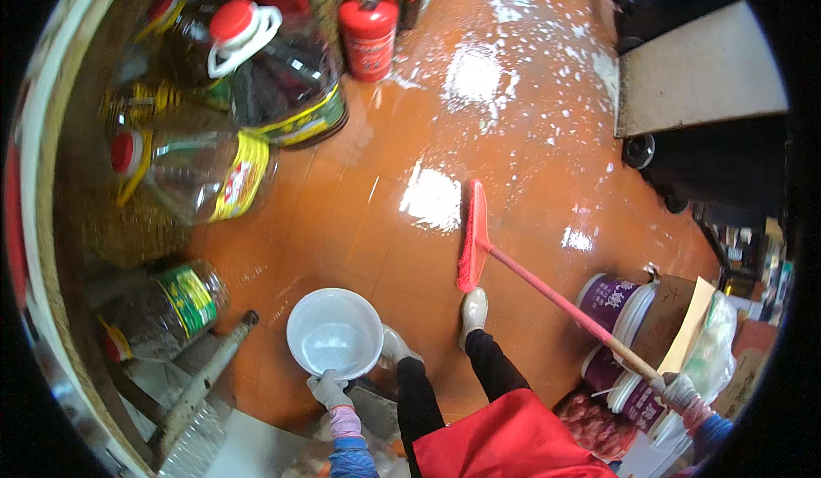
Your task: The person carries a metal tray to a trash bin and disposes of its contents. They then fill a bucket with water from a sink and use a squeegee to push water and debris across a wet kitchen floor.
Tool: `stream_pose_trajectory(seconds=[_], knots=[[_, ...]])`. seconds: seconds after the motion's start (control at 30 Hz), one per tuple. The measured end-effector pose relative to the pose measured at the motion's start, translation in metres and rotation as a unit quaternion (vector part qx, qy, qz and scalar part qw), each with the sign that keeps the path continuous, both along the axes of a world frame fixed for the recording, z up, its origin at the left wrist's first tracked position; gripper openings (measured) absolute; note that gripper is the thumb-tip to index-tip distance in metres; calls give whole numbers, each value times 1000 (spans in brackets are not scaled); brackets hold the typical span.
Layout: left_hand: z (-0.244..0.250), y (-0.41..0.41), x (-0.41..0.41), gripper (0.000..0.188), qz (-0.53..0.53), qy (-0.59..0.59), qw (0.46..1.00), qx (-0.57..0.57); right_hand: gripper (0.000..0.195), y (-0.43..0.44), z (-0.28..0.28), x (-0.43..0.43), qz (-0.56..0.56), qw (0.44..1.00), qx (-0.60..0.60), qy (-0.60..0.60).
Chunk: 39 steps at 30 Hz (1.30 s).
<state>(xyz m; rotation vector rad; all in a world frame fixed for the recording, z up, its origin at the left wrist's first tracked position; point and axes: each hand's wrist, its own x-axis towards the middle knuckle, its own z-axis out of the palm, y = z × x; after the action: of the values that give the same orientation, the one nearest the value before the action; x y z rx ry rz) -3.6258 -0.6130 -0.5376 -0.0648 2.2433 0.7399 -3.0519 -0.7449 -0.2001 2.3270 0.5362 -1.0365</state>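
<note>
My left hand (329,389), in a pale work glove, grips the near rim of a white plastic bucket (301,324). Only a pale, shiny interior shows inside the bucket. On the right, my gloved right hand (678,391) is closed around the handle end of a broom. The broom's pink handle (551,295) slants away to its red head (476,234), whose bristles face left. That head rests on the wet orange tile floor (359,221), just beyond the toe of my right boot (473,311).
Large oil bottles (288,87) and a red fire extinguisher (369,35) line the left. A metal pipe leg (211,375) stands near the bucket. Purple-and-white tubs (606,298), a cardboard box (667,308) and a red mesh sack (593,417) crowd the right. Suds cover the far floor.
</note>
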Motion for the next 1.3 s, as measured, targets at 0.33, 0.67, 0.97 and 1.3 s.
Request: stream_pose_trajectory(seconds=[0.33, 0.67, 0.97, 1.3], knots=[[-14, 112, 86, 40, -195, -156, 947, 204, 29, -135, 10, -55, 106, 994, -27, -16], [1, 218, 188, 39, -153, -122, 971, 140, 30, -196, -55, -125, -41, 981, -22, 186], [39, 238, 222, 22, -114, -166, 963, 178, 35, -205, -64, -111, -52, 972, -15, 227], [64, 260, 173, 11, -250, -195, 932, 175, 30, -52, -35, -154, -47, 983, 47, 170]])
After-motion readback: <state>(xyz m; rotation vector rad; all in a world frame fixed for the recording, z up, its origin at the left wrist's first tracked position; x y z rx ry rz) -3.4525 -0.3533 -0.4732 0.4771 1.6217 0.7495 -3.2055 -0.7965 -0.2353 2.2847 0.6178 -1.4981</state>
